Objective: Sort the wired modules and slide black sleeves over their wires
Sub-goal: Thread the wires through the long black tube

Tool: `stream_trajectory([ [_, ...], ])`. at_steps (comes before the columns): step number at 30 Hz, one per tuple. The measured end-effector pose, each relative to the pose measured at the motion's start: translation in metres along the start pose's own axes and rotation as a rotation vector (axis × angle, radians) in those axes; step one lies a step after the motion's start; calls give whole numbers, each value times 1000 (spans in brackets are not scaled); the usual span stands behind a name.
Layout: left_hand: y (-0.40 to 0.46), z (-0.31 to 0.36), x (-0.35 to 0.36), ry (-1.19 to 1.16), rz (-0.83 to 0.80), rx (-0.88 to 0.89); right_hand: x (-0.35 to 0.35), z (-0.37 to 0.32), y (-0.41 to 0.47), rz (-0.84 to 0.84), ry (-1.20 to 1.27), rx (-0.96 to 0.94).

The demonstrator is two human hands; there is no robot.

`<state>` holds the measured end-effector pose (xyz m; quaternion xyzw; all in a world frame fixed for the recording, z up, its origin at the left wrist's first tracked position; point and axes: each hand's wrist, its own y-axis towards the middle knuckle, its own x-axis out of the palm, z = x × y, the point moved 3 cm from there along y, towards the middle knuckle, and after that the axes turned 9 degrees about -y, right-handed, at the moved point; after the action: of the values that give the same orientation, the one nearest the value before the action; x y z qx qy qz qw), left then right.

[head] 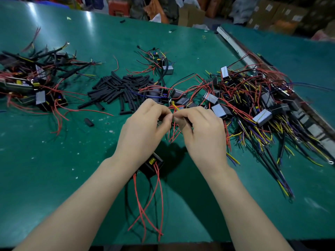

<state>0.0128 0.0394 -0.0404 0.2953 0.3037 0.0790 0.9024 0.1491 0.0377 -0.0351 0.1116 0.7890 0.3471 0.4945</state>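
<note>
both hands meet mid-table: left hand [145,122] and right hand [197,124] each pinch thin red and yellow wires [175,106]; a black wired module [152,163] hangs under the left wrist, loose black sleeves [117,89] heaped beyond on the green table [54,151].

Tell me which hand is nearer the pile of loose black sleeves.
Left. The left hand sits just near-right of the black sleeves; the right hand is farther right, beside the heap of wired modules.

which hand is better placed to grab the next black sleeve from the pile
Left, probably. The pile of black sleeves lies on the left hand side, just beyond it, while the right hand sits nearer the heap of unsorted modules. Both hands currently pinch wires.
</note>
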Motion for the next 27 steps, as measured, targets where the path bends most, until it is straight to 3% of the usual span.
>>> stream_trajectory([
  [5, -4, 10, -2, 125, 67, 66, -1, -4, -2, 42, -120, 24],
  [10, -3, 14, -6, 74, 58, 177, -2, -5, -2, 120, -106, 42],
  [16, 1, 4, 0, -76, 23, 15, -4, -5, 1, 187, -105, -65],
  [22, 8, 0, -8, -83, -147, 45, -5, 3, 3, 158, -113, -186],
  [27, 7, -5, -9, -81, -381, 94, 4, 15, 4, -30, -50, -238],
])
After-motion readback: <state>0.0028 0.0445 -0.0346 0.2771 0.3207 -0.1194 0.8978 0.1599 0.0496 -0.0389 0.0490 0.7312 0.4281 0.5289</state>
